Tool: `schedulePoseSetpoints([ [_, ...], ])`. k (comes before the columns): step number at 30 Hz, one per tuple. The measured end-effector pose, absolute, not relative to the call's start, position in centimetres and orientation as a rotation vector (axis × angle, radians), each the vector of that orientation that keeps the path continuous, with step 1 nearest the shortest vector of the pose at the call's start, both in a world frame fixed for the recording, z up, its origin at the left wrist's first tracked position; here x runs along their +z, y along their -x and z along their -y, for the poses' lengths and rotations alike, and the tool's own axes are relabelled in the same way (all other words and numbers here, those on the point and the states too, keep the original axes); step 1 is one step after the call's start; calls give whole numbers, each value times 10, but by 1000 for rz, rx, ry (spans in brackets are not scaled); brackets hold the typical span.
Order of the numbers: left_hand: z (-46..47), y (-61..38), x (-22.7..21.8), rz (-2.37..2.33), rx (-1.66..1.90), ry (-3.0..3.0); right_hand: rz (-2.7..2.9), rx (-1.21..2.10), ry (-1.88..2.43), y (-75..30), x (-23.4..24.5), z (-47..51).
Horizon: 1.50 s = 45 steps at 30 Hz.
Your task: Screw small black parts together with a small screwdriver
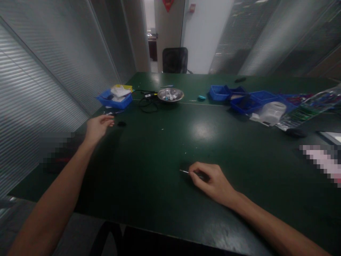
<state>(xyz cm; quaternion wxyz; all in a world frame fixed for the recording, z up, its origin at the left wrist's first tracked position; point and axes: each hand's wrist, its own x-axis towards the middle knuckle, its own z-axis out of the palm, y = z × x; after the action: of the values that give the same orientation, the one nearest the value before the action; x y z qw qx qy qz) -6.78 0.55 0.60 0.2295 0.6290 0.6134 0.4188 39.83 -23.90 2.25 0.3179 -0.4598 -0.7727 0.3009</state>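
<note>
My right hand [211, 182] rests on the dark green table [149, 167] near the front. Its fingers are closed round a thin tool [186, 172] whose metal tip pokes out to the left. My left hand [98, 127] is stretched far out to the left. Its fingers are loosely curled, held together and pointing right, and I see nothing in them. A small black round part [122, 123] lies on the table just right of those fingertips, not touched. A few tiny pale bits [109, 113] lie just beyond the hand.
A blue bin [113, 100] with white and yellow things stands at the back left, beside black cables [147, 102] and a metal dish [170, 94]. More blue bins [241, 99], a white object [270, 113] and a clear bag [310, 108] lie at the right. A black chair [175, 60] stands beyond.
</note>
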Motion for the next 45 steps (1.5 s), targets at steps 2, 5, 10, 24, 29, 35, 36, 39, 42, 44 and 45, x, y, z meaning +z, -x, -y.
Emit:
schedulePoseSetpoints([
  [2, -4, 65, 8, -1708, 1134, -1850, 2033, 799, 1207, -398, 23, 239],
  [5, -4, 61, 8, -1751, 1095, -2058, 2032, 801, 1206, -398, 24, 239],
  [10, -13, 65, -4, -1748, 970, -2103, 2027, 810, 1214, -398, 26, 240],
  [24, -13, 63, -7, -1704, 894, -1934, 2035, 808, 1217, -399, 21, 239],
  [29, -15, 65, -9, -1663, 895, -1907, 2040, 801, 1227, -399, 23, 240],
  [35, -10, 59, -4, -1670, 892, -1888, 2036, 799, 1219, -397, 28, 240],
  [36, -9, 58, -4, -1679, 893, -1888, 2037, 795, 1219, -397, 28, 240],
  [39, -6, 56, -3, -1694, 887, -1936, 2046, 790, 1221, -397, 27, 240],
  [42, -6, 56, -3, -1683, 851, -2062, 2051, 785, 1230, -397, 26, 240],
  [44, -8, 57, -4, -1673, 817, -2139, 2053, 786, 1230, -398, 25, 240],
  [45, -9, 58, -5, -1669, 805, -2162, 2054, 788, 1230, -398, 24, 239],
])
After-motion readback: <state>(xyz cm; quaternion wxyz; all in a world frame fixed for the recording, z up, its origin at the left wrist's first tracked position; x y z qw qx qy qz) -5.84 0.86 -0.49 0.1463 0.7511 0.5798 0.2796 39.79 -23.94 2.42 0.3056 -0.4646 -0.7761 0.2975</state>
